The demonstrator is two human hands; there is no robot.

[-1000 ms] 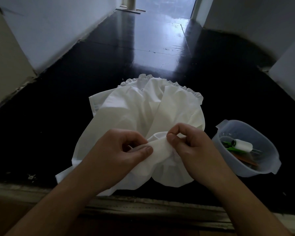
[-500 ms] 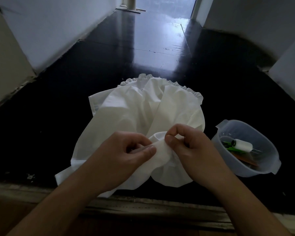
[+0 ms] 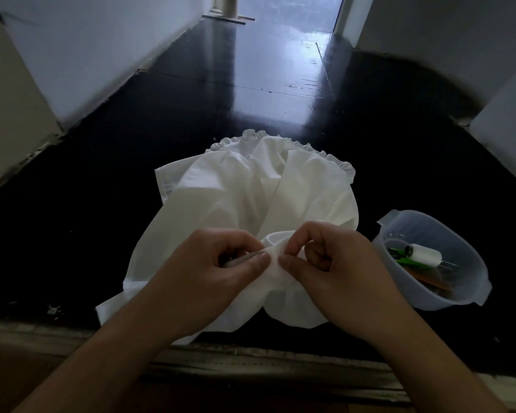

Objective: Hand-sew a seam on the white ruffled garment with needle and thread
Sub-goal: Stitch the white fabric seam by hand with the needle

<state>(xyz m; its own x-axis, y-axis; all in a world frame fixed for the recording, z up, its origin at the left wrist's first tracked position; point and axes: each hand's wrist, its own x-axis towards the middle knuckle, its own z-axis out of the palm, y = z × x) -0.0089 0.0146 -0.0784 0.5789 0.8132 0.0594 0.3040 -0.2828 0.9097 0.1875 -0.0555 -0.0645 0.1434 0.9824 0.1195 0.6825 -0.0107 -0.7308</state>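
Where both hands pinch, soft white ruffled garment (image 3: 251, 201), glossy black floor (image 3: 102, 189)

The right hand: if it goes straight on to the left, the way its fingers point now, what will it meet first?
The right hand already pinches the white garment; just past that fold it would probably meet the left hand, whose fingers nearly touch it.

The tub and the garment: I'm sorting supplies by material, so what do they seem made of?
The tub looks like translucent frosted plastic: the spool inside shows through its wall. The garment looks like thin matte woven cloth, perhaps cotton: soft folds, gathered ruffle.
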